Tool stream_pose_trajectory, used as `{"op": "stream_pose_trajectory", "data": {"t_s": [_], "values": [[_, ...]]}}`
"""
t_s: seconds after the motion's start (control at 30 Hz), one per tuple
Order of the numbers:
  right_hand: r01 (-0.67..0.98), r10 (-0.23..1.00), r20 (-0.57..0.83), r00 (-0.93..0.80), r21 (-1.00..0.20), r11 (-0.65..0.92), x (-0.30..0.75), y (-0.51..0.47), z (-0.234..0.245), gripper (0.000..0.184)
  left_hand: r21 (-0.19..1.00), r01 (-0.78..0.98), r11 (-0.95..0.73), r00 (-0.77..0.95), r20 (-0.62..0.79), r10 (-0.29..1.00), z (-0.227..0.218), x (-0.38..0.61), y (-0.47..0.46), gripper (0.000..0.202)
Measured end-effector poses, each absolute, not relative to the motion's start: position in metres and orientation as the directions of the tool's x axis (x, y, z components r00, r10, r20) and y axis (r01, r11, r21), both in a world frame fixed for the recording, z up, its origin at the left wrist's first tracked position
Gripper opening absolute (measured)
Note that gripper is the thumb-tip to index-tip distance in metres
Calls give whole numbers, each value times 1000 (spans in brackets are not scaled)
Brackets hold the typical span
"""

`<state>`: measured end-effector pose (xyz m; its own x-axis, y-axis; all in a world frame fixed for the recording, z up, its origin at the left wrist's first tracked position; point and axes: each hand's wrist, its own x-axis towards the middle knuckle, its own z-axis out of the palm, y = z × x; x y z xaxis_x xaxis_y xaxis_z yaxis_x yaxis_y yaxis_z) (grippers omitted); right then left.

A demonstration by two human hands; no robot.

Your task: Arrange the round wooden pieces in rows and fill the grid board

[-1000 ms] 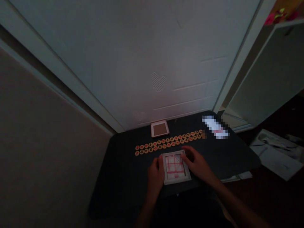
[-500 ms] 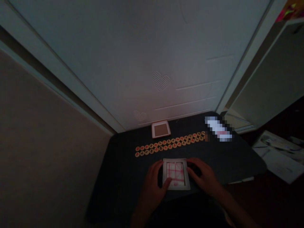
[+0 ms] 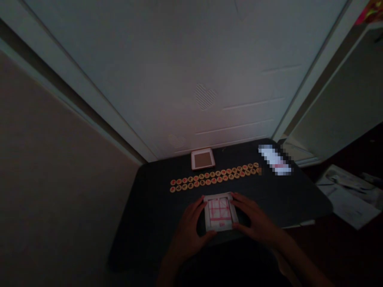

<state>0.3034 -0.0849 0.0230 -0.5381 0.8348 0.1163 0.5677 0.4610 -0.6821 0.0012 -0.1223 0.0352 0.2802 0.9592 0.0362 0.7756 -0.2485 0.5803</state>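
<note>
A shallow white square box [image 3: 221, 228] lies near the front edge of the dark table, with pink grid lines drawn on the paper inside it. My left hand [image 3: 193, 229] grips its left side, fingers at the far left corner and thumb at the near edge. Along the right side, my right hand [image 3: 253, 217] holds it with fingers at the far corner and thumb lower down. Beyond the box, Chinese chess pieces [image 3: 208, 181] with red and black characters lie in two long slanting rows.
A second shallow box [image 3: 202, 153] with a brown inside stands at the back against the white panel [image 3: 179, 99]. A blurred-out bright object [image 3: 275, 160] lies at the table's [image 3: 143, 215] back right. Papers [image 3: 350, 203] lie lower, off to the right.
My left thumb has moved from over the box's inside to its near edge. My right thumb has slid down the right side. The view has shifted slightly.
</note>
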Motion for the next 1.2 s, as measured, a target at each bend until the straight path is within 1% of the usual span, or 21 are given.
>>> {"op": "stream_pose_trajectory", "data": {"t_s": [0.23,0.33,0.53,0.7,0.87,0.97,1.07,1.2], "values": [[575,854,232,-465,-654,491,288,-66,30,47,545,777,-315,278,152,949,41,9,-103,45],[569,847,240,-475,-650,504,276,-56,31,40,538,771,-341,294,175,940,39,16,-95,35],[553,841,241,-485,-661,508,263,-44,28,30,553,768,-324,285,159,945,33,18,-92,46],[555,858,225,-462,-682,477,258,-37,25,24,561,760,-326,291,155,944,34,18,-90,45],[571,861,207,-465,-673,470,257,-35,25,23,574,751,-327,287,162,944,37,20,-88,45],[564,855,222,-469,-669,484,257,-36,25,23,569,754,-330,289,165,943,38,20,-89,44],[548,842,251,-478,-665,508,258,-36,25,21,561,760,-329,287,165,944,41,22,-88,40],[551,819,282,-500,-626,552,257,-34,24,16,526,807,-268,222,149,964,47,26,-75,28]]}}
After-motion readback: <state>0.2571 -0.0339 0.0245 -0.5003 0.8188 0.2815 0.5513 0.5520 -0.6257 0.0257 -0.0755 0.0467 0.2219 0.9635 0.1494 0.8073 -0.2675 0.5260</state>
